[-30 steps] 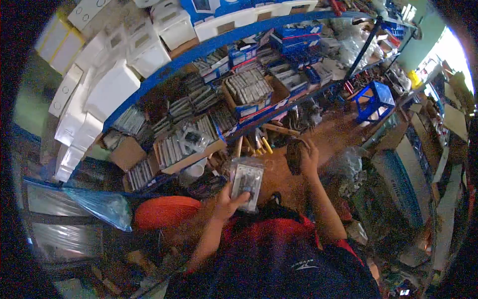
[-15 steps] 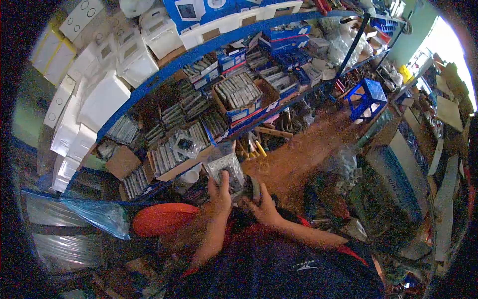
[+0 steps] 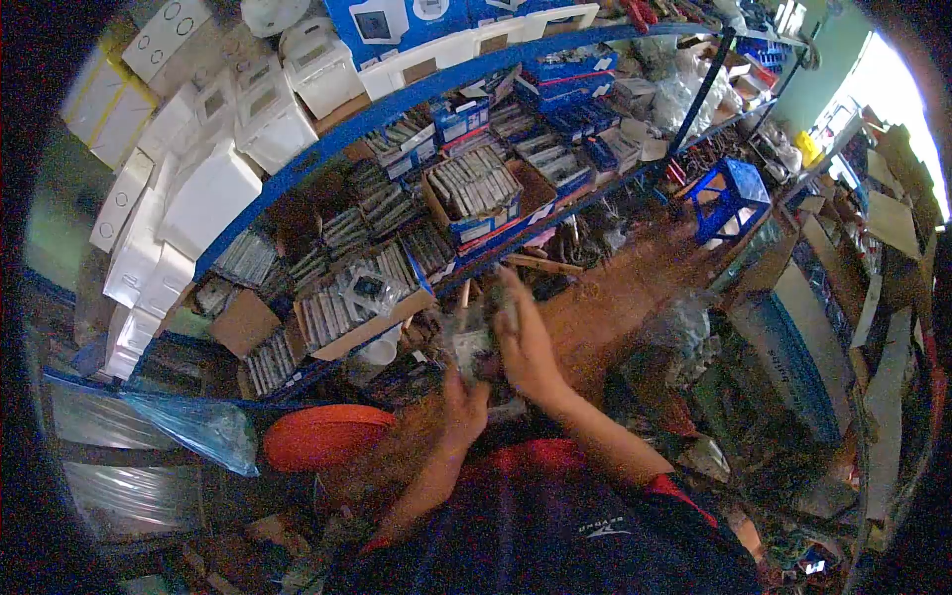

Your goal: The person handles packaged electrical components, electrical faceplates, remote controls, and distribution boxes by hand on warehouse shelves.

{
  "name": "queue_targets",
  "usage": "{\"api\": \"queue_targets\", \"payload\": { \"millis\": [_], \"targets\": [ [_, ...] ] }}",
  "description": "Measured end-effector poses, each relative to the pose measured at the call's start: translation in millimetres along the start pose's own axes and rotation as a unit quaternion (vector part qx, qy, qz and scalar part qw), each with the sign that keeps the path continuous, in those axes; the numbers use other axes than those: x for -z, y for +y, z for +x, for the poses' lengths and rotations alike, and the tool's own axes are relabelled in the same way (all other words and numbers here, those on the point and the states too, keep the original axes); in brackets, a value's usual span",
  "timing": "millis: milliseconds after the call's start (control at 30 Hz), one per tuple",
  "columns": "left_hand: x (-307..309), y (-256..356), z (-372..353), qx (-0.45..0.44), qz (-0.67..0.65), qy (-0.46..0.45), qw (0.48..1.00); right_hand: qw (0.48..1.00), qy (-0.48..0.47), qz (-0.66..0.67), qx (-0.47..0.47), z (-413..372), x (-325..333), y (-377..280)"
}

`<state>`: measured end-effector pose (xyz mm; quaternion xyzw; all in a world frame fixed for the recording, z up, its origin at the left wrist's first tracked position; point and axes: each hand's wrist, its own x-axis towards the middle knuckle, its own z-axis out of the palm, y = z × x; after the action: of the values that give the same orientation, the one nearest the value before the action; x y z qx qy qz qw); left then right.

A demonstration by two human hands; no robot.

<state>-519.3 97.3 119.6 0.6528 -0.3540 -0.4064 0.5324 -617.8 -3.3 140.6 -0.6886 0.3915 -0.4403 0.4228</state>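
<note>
In front of my body, my left hand (image 3: pixel 463 409) is closed on the lower end of a small packet (image 3: pixel 471 342) in clear plastic, with something pale and grey inside. Its contents are too blurred to name. My right hand (image 3: pixel 533 359) is raised just to the right of the packet, its fingers pointing away from me. A dark, blurred thing (image 3: pixel 503 309) shows along the inner side of those fingers; its kind I cannot make out. Beyond the hands, a cardboard box (image 3: pixel 362 335) holds a row of thin packets, with a clear-wrapped piece (image 3: pixel 369 288) lying on top.
A blue-edged shelf (image 3: pixel 327 149) curves across the left and back, carrying white boxes (image 3: pixel 208 198) and cartons of packets (image 3: pixel 474 183). A red round stool top (image 3: pixel 327 436) is at my left. A blue stool (image 3: pixel 729 203) stands on the brown floor; cardboard (image 3: pixel 793 347) leans at right.
My right hand has moved up and away from me, to beside the packet. My left hand and the packet have shifted slightly right and are more blurred.
</note>
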Motion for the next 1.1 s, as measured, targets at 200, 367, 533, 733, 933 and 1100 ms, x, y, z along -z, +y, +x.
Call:
{"api": "queue_targets", "payload": {
  "millis": [200, 367, 533, 733, 933, 1100],
  "targets": [
    [-5, -2, 11, 0.033, -0.095, 0.045, 0.994, 0.987, -0.154, -0.033, -0.031, -48, 1, 5],
    [0, -58, 25, -0.007, -0.151, -0.033, 0.988, 1.0, -0.014, 0.023, -0.002, -48, 14, 23],
    [-4, -14, 24, 0.078, -0.448, -0.112, 0.884, 0.947, -0.02, 0.161, -0.279, -28, 20, 2],
    [-10, -7, 31, 0.08, -0.527, -0.095, 0.841, 0.997, 0.06, 0.055, -0.007, -22, 10, 1],
    [-20, -9, 18, 0.008, -0.448, -0.084, 0.89, 0.947, -0.102, -0.242, 0.184, -10, -4, -38],
    [-1, -70, 39, 0.085, -0.554, -0.083, 0.824, 0.924, -0.171, -0.247, 0.236, -47, -10, -19]
  ]
}}
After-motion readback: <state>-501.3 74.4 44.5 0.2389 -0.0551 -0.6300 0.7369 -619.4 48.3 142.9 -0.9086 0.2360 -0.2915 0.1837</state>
